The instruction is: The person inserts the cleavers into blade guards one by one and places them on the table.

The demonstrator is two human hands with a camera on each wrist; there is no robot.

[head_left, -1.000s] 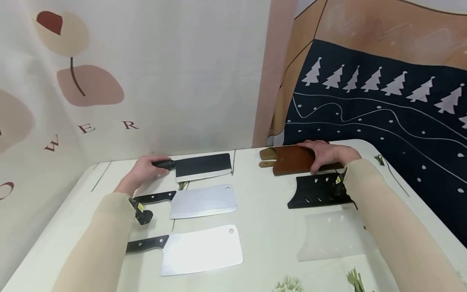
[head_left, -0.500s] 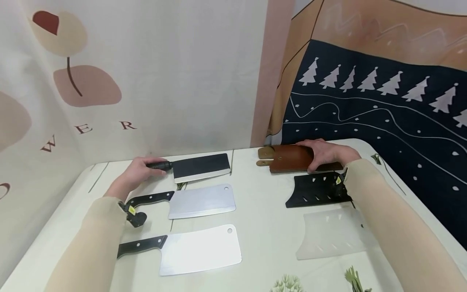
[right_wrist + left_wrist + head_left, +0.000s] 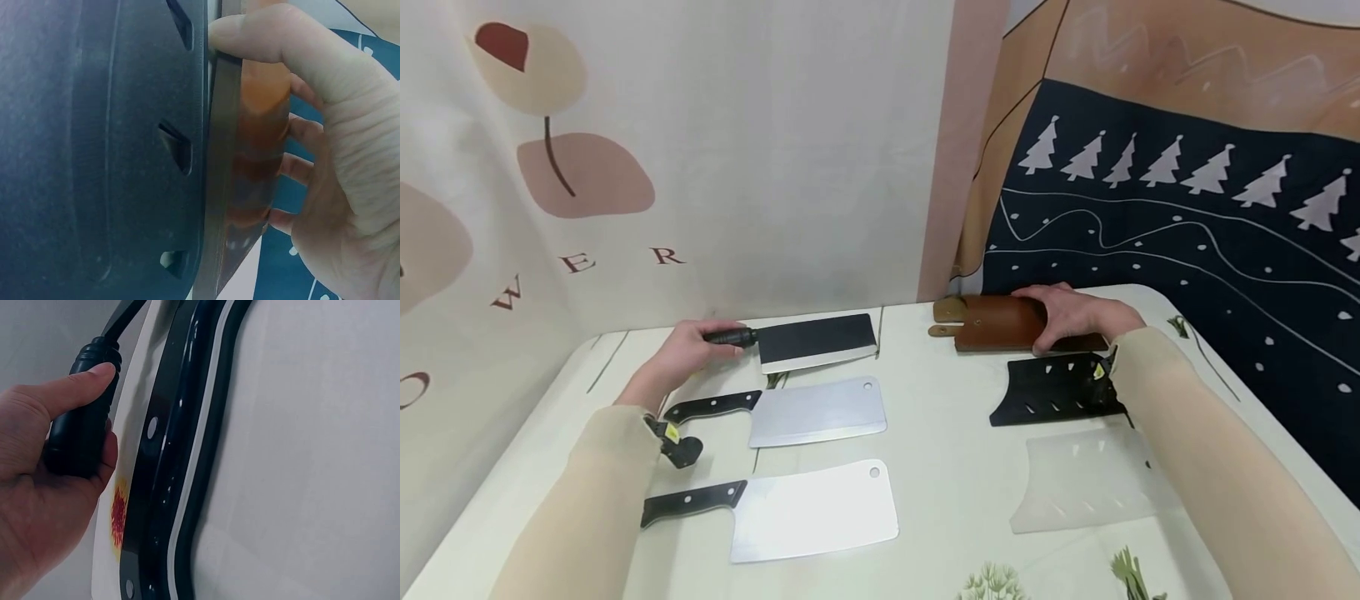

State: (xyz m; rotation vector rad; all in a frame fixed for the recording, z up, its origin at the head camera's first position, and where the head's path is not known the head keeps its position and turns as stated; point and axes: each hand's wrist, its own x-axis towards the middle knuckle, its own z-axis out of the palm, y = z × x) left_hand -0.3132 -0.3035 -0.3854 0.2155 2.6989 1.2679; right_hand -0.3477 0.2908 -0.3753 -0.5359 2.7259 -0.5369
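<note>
At the table's back left, my left hand [image 3: 683, 354] grips the black handle [image 3: 78, 422] of a cleaver, its thumb lying on top and fingers curled underneath. This cleaver's dark blade [image 3: 817, 340] has a bright edge strip and points right. Toward the back right, my right hand [image 3: 1073, 318] spans a brown leather blade sheath [image 3: 1000, 323] with two snap straps on its left end. Its thumb [image 3: 250, 37] presses the near edge and the fingers reach over the far edge. The sheath lies flat, partly covered by the hand.
Two silver cleavers with riveted black handles, one in the middle [image 3: 820, 412] and one nearer [image 3: 816, 515], lie at left. A black blade guard [image 3: 1037, 390] and a translucent one [image 3: 1082, 483] lie at right. A curtain [image 3: 775, 167] hangs behind the table.
My left hand has slid slightly left, showing more of the cleaver's handle. The leather sheath has shifted a little backward and left under my right hand. The other cleavers and guards stay put.
</note>
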